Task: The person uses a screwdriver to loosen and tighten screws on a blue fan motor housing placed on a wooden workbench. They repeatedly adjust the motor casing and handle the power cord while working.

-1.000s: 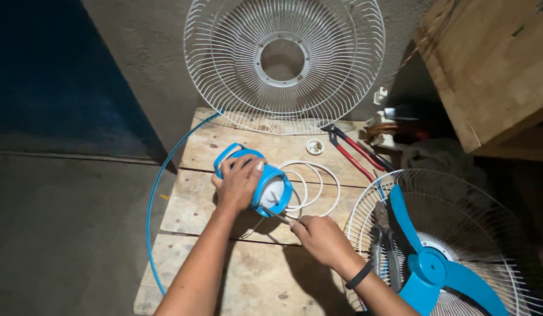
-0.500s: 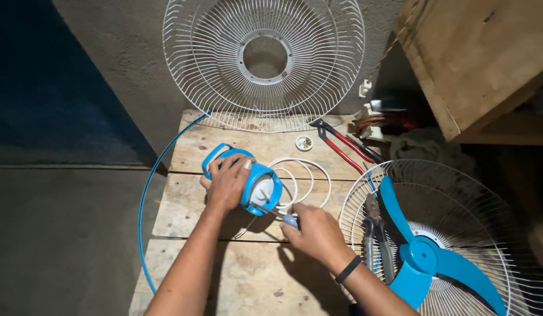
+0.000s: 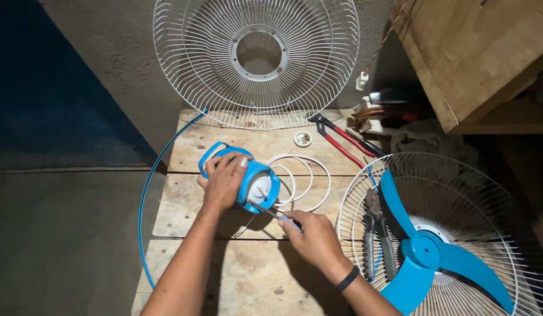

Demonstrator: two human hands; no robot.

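On the bare plank workbench point(image 3: 183, 210), near its middle, left hand point(image 3: 223, 182) clamped over the top of a round blue plastic fan motor housing point(image 3: 251, 181), fingers curled across the casing, thumb side hidden behind it. Right hand point(image 3: 315, 239) closed around the handle of a thin metal screwdriver point(image 3: 270, 213), shaft slanting up and left, tip meeting the pale white face of the housing; handle almost wholly buried in the fist, exact contact point too small to make out. Just beside the housing, to its right, a loose coil of white cord point(image 3: 306, 181), partly tucked behind the casing. Black band point(image 3: 345, 280) on the right wrist. Farther back, a small white round cap point(image 3: 302, 138) and red-handled pliers point(image 3: 341, 140), jaws pointing left. Propped against the grey wall, a white wire fan guard point(image 3: 195, 58) with an open centre ring, top edge cut off by the frame. Curving down the left side of the bench, a thin blue plastic rim ring point(image 3: 144, 199), lower end lost behind the forearm. At right, a second white wire guard point(image 3: 458, 175) lying flat, holding a blue three-blade propeller point(image 3: 426, 251) and dark pliers point(image 3: 373, 234); lower right portion cut off. Beyond, a wooden box point(image 3: 476, 52) and a dim tangle of cloth and wires, hard to read.
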